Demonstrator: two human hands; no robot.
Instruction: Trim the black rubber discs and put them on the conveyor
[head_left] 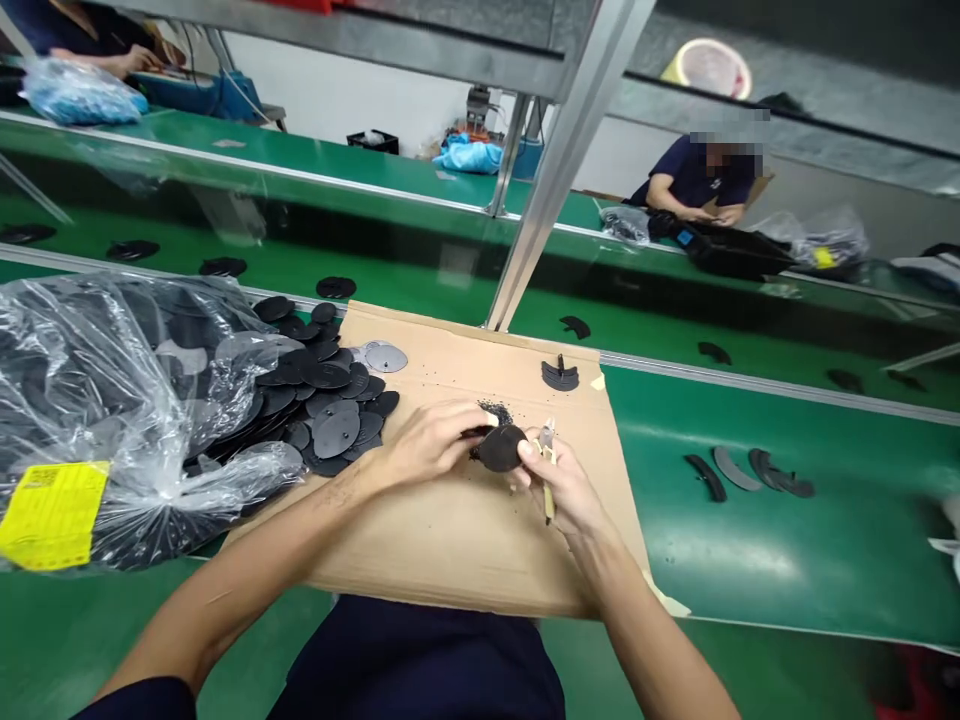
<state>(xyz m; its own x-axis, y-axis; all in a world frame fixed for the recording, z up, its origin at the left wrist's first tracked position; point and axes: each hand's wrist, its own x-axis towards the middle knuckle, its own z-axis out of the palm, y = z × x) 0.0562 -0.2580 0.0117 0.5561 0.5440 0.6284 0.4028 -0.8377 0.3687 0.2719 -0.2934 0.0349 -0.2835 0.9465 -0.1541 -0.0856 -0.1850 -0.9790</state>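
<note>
Above the cardboard sheet, black oval disc between the hands, just left of the right hand, which grips its edge plus yellow-handled nippers, long axis pointing away from the body; left hand bent nearby, hold unclear.

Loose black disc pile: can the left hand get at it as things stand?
Probably yes. The loose black disc pile lies close by on the left hand's side, and its right side is clear of the plastic bag. The hand looks busy at the black disc, though.
</note>
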